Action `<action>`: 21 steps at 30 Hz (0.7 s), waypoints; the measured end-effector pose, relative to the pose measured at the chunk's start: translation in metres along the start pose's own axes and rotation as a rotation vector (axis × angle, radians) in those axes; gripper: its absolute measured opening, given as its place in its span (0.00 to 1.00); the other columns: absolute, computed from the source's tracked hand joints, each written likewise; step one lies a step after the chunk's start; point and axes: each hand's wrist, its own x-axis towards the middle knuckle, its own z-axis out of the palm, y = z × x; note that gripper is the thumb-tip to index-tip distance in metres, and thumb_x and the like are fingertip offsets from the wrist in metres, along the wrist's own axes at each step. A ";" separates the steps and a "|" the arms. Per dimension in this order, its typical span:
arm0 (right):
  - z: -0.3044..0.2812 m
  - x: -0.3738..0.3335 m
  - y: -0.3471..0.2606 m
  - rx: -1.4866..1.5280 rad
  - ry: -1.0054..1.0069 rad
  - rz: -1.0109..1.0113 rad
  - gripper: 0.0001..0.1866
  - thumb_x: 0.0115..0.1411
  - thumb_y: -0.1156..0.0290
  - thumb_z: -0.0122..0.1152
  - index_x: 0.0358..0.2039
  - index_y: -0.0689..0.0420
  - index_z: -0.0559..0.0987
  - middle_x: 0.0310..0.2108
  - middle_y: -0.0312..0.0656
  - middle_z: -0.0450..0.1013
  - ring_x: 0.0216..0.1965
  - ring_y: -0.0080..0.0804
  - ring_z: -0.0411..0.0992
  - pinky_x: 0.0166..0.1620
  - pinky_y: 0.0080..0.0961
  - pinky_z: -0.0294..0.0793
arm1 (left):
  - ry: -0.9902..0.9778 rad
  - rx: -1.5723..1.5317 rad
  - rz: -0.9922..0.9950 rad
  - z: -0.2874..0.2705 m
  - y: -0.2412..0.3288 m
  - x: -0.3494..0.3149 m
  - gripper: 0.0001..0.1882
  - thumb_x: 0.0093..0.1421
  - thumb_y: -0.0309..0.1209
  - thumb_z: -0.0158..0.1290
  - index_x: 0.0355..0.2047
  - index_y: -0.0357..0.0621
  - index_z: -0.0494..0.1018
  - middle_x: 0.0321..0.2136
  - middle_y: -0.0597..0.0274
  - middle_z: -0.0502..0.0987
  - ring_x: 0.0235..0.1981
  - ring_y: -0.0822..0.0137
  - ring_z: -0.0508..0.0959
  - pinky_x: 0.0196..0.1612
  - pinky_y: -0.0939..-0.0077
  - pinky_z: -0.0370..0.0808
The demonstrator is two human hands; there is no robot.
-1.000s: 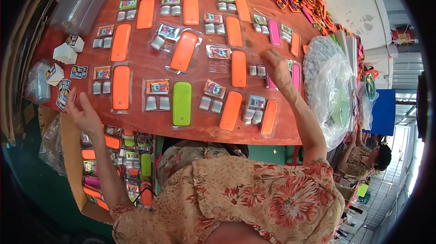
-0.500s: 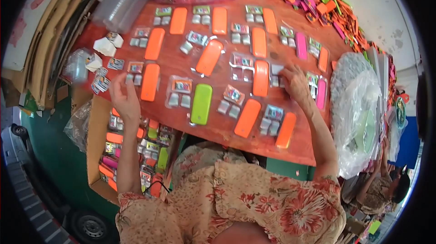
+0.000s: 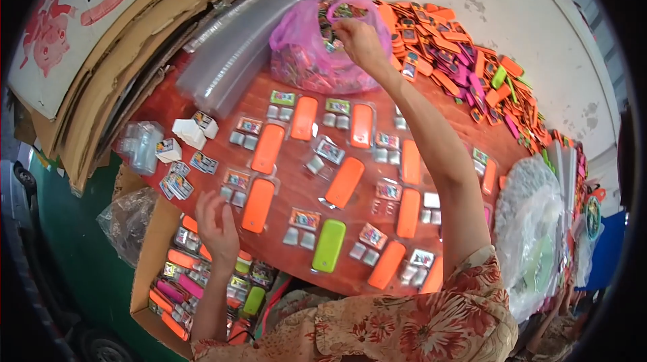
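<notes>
My right hand (image 3: 362, 44) reaches across the table to the mouth of a pink translucent plastic bag (image 3: 303, 69) full of small printed packets. Its fingertips are pressed together at the bag's opening; whatever they pinch is too small to make out. Near the table's front left edge, my left hand (image 3: 217, 230) hovers palm up, fingers loosely apart and nothing in them. Beside it lies an orange rounded plastic case (image 3: 258, 205) in a clear tray, with two small silvery blocks and a printed packet. Similar sets lie in rows, one with a lime-green case (image 3: 329, 246).
Loose orange, magenta and green cases form a pile (image 3: 445, 45) at the far right. Clear plastic sheets (image 3: 246, 45) and printed cards (image 3: 178, 183) lie at the left. An open carton (image 3: 145, 274) of finished-looking packs stands below; bubble wrap (image 3: 529, 227) is at the right.
My right hand has gone from a set at the table's right to the pink bag at the back. The view has shifted; my left hand stays near the left edge, still open.
</notes>
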 end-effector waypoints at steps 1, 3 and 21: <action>0.019 0.011 0.011 -0.068 -0.005 0.053 0.08 0.48 0.72 0.48 0.25 0.60 0.75 0.26 0.53 0.70 0.31 0.49 0.70 0.33 0.39 0.68 | -0.004 0.017 0.002 -0.004 -0.002 -0.004 0.07 0.52 0.24 0.46 0.32 0.37 0.69 0.40 0.51 0.67 0.48 0.52 0.64 0.49 0.63 0.60; 0.050 0.013 0.038 -0.252 -0.133 0.161 0.10 0.48 0.72 0.45 0.24 0.60 0.75 0.27 0.51 0.72 0.32 0.49 0.71 0.37 0.39 0.69 | -0.021 0.031 -0.003 -0.006 -0.002 -0.007 0.07 0.52 0.24 0.46 0.32 0.37 0.69 0.40 0.51 0.67 0.47 0.53 0.65 0.49 0.64 0.60; 0.032 -0.003 0.081 -0.235 0.222 -0.166 0.13 0.44 0.74 0.50 0.33 0.59 0.73 0.26 0.54 0.70 0.30 0.50 0.69 0.32 0.40 0.68 | -0.102 -0.006 0.101 0.002 0.008 0.007 0.07 0.53 0.22 0.44 0.32 0.35 0.68 0.39 0.52 0.68 0.46 0.54 0.66 0.49 0.65 0.62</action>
